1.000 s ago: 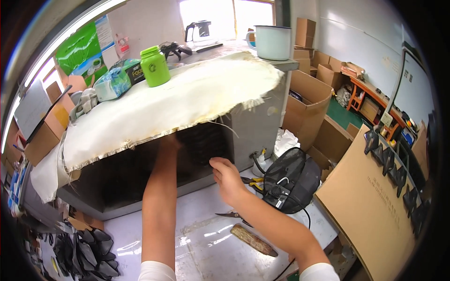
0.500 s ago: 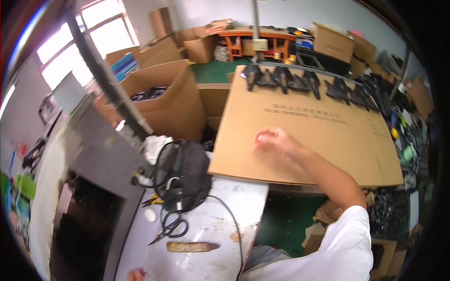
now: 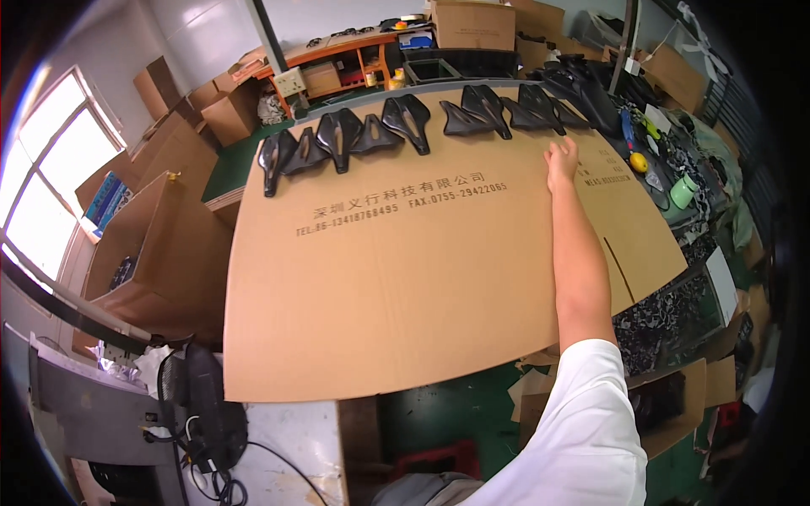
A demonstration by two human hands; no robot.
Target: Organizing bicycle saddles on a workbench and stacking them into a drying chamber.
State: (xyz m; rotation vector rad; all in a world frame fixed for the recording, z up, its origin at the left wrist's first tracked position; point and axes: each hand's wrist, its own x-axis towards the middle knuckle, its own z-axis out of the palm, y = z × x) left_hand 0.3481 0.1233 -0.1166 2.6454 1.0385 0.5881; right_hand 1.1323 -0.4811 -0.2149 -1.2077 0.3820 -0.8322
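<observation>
My right hand [image 3: 562, 163] reaches out over a large flat cardboard sheet [image 3: 388, 295], its fingers loosely curled and a little apart. I see nothing held in it. Just beyond the fingertips, a black bicycle saddle [image 3: 537, 105] lies at the right end of a row. To its left are more glossy black saddles, among them one with a long centre slot [image 3: 408, 120] and another at the far left end [image 3: 272, 160]. They lie along the sheet's far edge, noses mostly toward me. My left hand is out of view.
A white worktable [image 3: 295, 438] at the lower left bears a black fan-like device [image 3: 202, 405] and cables. Open cardboard boxes [image 3: 160, 244] stand at left. On the right are a green bottle [image 3: 683, 192], a yellow tool [image 3: 639, 162] and another open box [image 3: 675, 405]. A post [image 3: 268, 34] rises behind.
My view has swung right toward the cardboard sheet. My right arm has stretched forward, bringing the hand close to the right-hand saddles. My left hand, partly visible before, has left the picture.
</observation>
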